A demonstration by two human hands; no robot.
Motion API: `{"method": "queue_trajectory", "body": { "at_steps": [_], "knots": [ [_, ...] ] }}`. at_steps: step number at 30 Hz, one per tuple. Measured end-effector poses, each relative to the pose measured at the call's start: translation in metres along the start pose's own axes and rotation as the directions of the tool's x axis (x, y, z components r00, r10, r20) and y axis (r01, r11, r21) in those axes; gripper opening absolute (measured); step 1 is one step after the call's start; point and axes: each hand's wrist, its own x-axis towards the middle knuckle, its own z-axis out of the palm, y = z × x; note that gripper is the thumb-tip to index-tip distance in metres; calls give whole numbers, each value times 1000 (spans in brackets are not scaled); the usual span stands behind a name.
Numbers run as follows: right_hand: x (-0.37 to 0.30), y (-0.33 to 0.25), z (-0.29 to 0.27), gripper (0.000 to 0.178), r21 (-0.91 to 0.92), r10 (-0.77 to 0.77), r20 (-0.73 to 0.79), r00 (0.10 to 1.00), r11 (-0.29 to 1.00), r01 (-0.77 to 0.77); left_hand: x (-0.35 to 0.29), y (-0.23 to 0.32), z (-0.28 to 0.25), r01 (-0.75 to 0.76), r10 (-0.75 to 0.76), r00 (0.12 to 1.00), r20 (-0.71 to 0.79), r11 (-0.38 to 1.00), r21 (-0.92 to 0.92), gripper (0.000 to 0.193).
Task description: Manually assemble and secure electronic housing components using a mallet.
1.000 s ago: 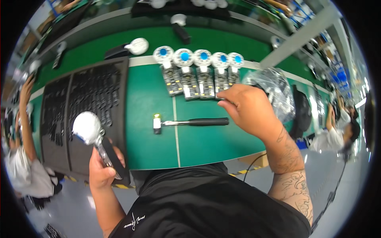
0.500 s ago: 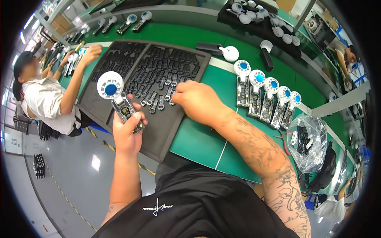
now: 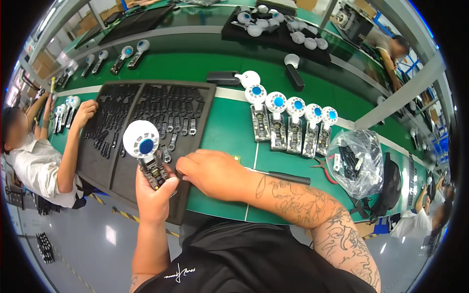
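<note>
Clamping a small fan (image 3: 141, 137) in the left hand (image 3: 154, 198), with the thumb across the front of the handle. Holding it head up over a big dark tray (image 3: 127, 173). Made with a round white head, a blue middle and a dark handle full of tiny bits.

Bending the fingers of the right hand (image 3: 207, 171) just beside the left, over the right edge of the tray. Cannot tell about the two hands touching, or about anything pinched in the right one.

Lots of little black parts (image 3: 173, 124) in the tray, laid out in rows. On the green desk (image 3: 227, 127) to the right, a row of five more fans (image 3: 294, 131), all with blue middles. Partly hidden behind the right arm, a hammer (image 3: 288, 177) with a black handle. Farther right, red-handled pliers (image 3: 329, 175) near a clear plastic bag (image 3: 369, 166) of black and white pieces. By the far left of the tray, a co-worker's hand (image 3: 88, 111).
</note>
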Motion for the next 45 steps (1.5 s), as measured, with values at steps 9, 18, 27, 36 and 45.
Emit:
{"method": "queue_trajectory", "body": {
  "at_steps": [9,18,27,36,45],
  "knots": [
    [-55,3,-16,18,21,150,-205,967,989,-149,17,-11,45,31,-79,969,233,979,202,59],
    [-63,226,-215,22,-428,821,-410,396,210,-879,3,-17,29,-26,-22,973,231,978,206,71],
    [-85,270,-200,29,-688,821,-35,569,394,-610,-8,-25,-2,49,-74,988,134,982,183,73],
    [-86,224,-208,34,-648,746,-114,656,445,-618,-1,-19,8,55,-90,982,166,977,204,63],
    [-23,264,-177,54,-570,560,92,823,708,-418,-27,-5,7,38,-85,982,170,964,263,50]
  ]
}}
